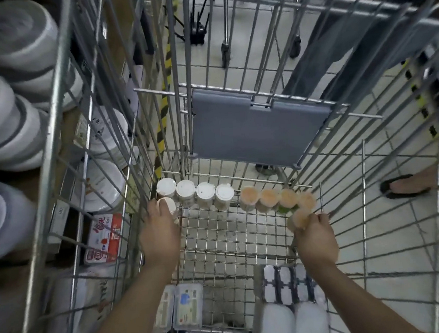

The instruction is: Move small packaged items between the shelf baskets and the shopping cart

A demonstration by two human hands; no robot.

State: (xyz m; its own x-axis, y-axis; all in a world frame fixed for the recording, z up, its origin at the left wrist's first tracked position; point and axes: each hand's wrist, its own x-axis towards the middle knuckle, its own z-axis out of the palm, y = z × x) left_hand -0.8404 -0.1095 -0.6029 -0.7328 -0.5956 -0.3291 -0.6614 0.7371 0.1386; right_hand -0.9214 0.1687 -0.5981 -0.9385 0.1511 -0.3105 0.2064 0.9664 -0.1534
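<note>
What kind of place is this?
Probably a shop or supermarket aisle: a wire cart holding rows of small jars, shelves of stacked bowls on the left, tiled floor. Both hands hold jars in the cart.

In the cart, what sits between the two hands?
Head view: only bare wire cart floor lies between the left hand and right hand; the jar row stands farther back.

Left hand (158, 231) grips white-lidded jar (167, 206); right hand (315, 237) orange-lidded jar (300, 219).
</note>
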